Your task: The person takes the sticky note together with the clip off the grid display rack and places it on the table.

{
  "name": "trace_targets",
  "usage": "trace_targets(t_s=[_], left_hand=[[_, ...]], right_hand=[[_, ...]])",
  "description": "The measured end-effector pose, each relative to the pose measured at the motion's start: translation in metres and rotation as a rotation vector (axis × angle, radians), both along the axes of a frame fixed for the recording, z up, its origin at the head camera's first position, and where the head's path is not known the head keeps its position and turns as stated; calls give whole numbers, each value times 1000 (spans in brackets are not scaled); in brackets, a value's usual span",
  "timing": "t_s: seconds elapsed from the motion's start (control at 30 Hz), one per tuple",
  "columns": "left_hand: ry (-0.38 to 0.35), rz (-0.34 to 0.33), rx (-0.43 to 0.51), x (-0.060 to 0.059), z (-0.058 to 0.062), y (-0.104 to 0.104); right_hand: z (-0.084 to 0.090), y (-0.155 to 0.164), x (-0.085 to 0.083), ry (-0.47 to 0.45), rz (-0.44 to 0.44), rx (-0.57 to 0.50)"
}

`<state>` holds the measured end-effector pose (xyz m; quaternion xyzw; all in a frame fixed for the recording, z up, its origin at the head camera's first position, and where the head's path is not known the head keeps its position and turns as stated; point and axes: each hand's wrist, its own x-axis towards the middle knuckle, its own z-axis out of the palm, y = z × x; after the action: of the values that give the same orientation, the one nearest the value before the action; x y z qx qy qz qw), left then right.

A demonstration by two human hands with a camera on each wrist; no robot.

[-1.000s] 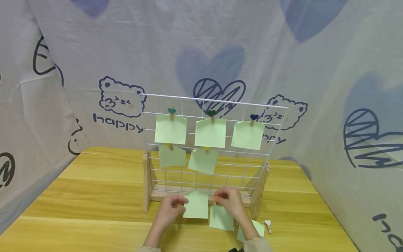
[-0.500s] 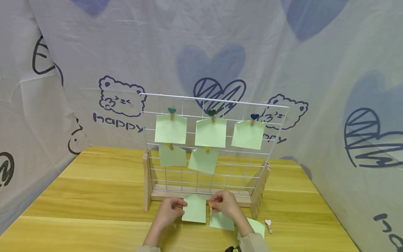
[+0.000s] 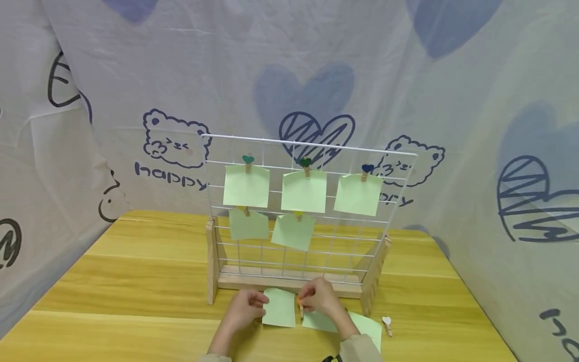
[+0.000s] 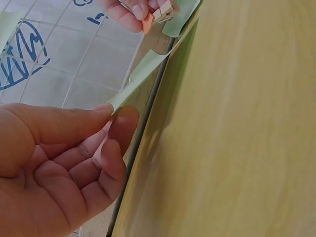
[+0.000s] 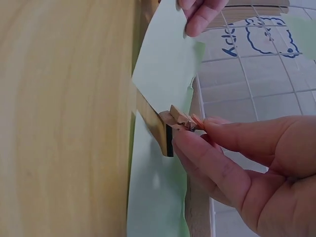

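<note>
Five green notes already hang clipped on the wire grid in the head view; a sixth note is pinched by the left hand low before the grid's wooden base, two more lie on the desk, with open room either side. Left wrist view: thumb and forefinger pinch the note's corner. Right wrist view: the right hand pinches a wooden clip at the note's edge, seemingly not yet fastened.

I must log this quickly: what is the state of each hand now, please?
Left hand: fingers pinch the green note by its edge.
Right hand: fingers pinch a small wooden clip at the note.
</note>
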<state>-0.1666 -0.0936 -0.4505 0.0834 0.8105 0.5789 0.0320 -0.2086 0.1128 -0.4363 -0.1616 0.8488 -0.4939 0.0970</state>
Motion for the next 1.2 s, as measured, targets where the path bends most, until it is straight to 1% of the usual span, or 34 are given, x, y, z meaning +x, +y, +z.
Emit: trace_targets(t_s=[0.27, 0.37, 0.5, 0.6, 0.8, 1.0, 1.2], left_hand=[[-29, -2, -13, 0, -4, 0], [-45, -7, -9, 1, -3, 0], [-34, -12, -30, 2, -1, 1], [-16, -14, -45, 2, 0, 2], [-24, -24, -45, 2, 2, 2], [-47, -23, -53, 3, 6, 1], [-49, -25, -73, 3, 6, 0]], right_hand=[[-4, -5, 1, -10, -14, 36], [-4, -6, 2, 12, -20, 60], [-4, -7, 2, 34, -37, 110], [-5, -8, 2, 5, -54, 109], [-4, -8, 2, -101, -70, 36], [-7, -9, 1, -128, -69, 18], [-6, -10, 1, -140, -73, 24]])
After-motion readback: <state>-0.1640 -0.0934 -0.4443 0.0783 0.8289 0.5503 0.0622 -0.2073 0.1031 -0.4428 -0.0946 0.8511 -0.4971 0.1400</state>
